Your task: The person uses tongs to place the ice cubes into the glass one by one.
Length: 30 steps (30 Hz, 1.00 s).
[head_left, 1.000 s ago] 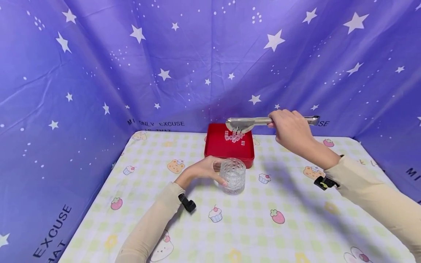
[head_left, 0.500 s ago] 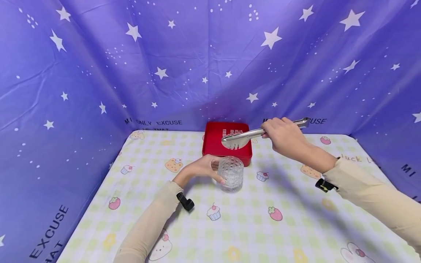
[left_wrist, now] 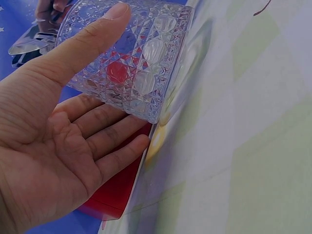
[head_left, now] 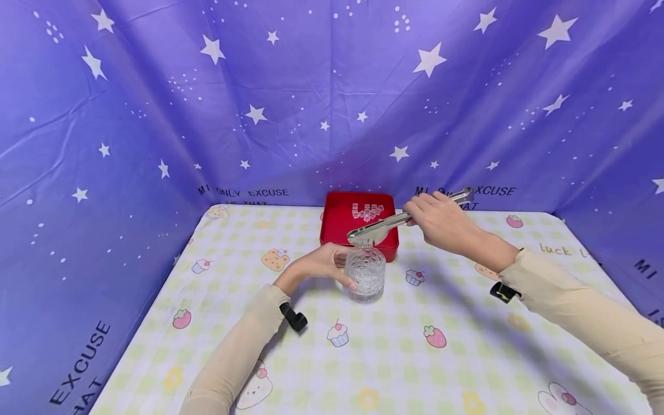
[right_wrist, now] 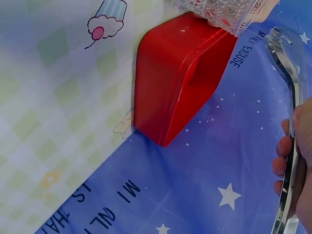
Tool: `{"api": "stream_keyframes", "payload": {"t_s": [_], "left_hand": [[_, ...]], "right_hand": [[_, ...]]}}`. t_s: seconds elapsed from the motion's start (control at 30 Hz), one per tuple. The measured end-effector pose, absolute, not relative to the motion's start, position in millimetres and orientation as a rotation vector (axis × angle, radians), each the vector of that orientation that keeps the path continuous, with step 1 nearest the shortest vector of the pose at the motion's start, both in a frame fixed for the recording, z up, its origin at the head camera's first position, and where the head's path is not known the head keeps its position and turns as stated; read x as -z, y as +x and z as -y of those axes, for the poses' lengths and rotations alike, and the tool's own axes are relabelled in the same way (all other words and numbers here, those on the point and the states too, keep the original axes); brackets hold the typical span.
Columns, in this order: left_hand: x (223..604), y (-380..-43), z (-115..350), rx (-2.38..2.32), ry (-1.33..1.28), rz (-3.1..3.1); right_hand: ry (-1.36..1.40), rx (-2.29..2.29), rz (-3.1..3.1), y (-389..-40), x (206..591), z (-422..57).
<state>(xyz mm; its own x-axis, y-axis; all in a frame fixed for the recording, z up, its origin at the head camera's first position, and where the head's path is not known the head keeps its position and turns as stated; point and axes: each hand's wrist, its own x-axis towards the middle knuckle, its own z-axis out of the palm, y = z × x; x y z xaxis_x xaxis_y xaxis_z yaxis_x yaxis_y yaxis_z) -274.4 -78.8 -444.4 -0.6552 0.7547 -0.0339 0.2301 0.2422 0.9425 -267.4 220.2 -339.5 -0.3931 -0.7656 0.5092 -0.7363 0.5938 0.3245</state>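
My left hand (head_left: pixel 324 265) holds a clear textured drinking glass (head_left: pixel 365 276) that stands upright on the table. In the left wrist view its thumb lies across the patterned side, with the other fingers (left_wrist: pixel 117 131) on the glass's far side. My right hand (head_left: pixel 438 222) grips metal tongs (right_wrist: pixel 291 80) by the handles from above. Their broad scalloped tips are low over the glass's rim; I cannot tell whether they pinch a piece. Small clear cubes (head_left: pixel 368 212) lie clustered inside a red square tin (head_left: pixel 339 230) just behind the glass.
A checked tablecloth (head_left: pixel 384 357) printed with cupcakes, bears and strawberries covers the table. Blue cloth (head_left: pixel 290 75) with white stars hangs behind the table and along both sides. The red tin sits close to the table's back edge.
The tongs have moved from above the cubes in the red tin down and towards the glass, with my right hand shifting left and lower. My left hand stays on the glass.
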Motion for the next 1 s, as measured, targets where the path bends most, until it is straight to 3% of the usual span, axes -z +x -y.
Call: {"api": "stream_keyframes", "payload": {"t_s": [1.0], "left_hand": [[442.0,-272.5,79.6,-1.390,0.870,-2.051]], "right_hand": [[1.194,0.065,2.265,-260.5,352.1,-225.7]]}}
